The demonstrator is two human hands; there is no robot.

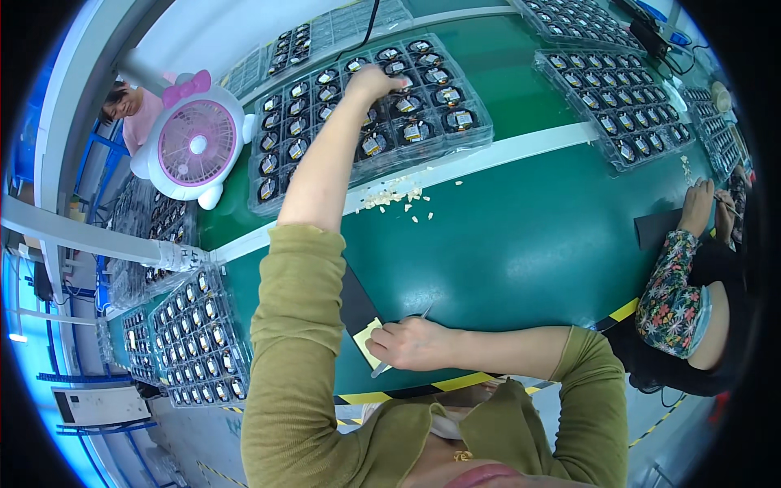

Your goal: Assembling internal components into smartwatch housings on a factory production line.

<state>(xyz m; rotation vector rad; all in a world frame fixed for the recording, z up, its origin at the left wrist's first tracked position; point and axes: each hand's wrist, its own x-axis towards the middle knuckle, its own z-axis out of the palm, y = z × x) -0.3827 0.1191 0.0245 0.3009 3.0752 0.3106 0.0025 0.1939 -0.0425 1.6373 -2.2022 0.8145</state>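
Note:
My left hand (373, 84) reaches far over a clear plastic tray (382, 165) whose compartments hold small round black parts (374, 144). Its fingers curl down at one compartment near the tray's middle; what they close on is hidden beneath them. Near the front edge of the table, my right hand (413, 343) is closed around a slim pair of metal tweezers (427, 310), which shows on both sides of the fist. Beside that hand lies a pale yellow sheet (365, 346) on a dark strip (355, 302), partly behind my left sleeve.
Small pale pieces (390, 198) lie scattered below the tray, near a white rail (521, 148). A pink and white fan (195, 145) stands left. More filled trays (199, 342) (614, 102) sit at both sides. A co-worker's hand (696, 207) works at the right; another person (140, 114) is behind the fan.

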